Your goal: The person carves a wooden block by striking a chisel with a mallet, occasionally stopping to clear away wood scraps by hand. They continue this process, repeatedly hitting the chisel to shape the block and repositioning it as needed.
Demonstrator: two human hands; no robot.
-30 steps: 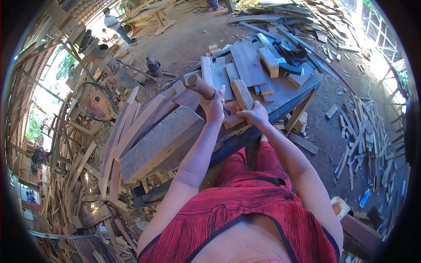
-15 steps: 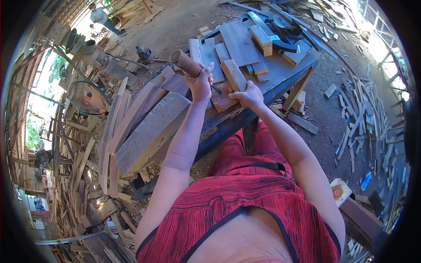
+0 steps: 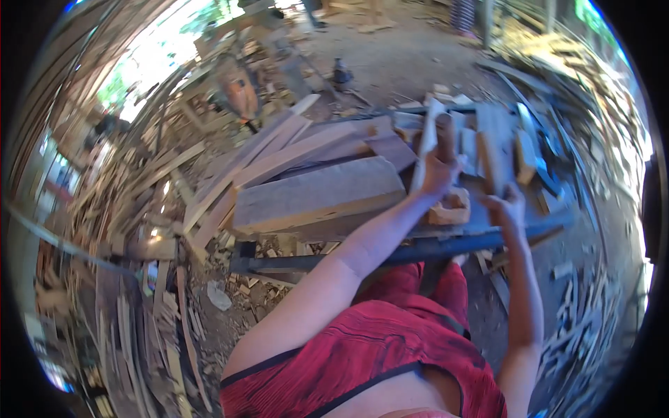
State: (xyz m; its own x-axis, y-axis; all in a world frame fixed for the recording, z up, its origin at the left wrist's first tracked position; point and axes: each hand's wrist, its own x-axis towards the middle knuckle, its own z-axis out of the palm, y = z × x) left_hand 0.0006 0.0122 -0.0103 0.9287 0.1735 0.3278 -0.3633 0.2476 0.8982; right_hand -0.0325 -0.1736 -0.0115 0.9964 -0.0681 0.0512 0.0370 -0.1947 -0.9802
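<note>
The picture is motion-blurred. My left hand (image 3: 439, 174) is closed around a round wooden mallet (image 3: 444, 136) that stands upright above the workbench (image 3: 390, 254). A small hollowed piece of wood (image 3: 451, 207) lies on the bench just right of that hand. My right hand (image 3: 509, 205) is further right, its fingers curled at the near end of a light wooden block (image 3: 491, 159). Blur hides whether it grips the block.
A thick grey plank (image 3: 320, 195) lies across the bench's left part, with long boards (image 3: 279, 150) leaning behind it. More blocks and boards (image 3: 526, 150) cover the bench's far right. Scrap wood (image 3: 132, 230) litters the ground at left. An orange machine (image 3: 240, 94) stands far back.
The view has swung left and blurred. The mallet has gone from tilted to upright in my left hand. My right hand has come off the small wood piece toward the block.
</note>
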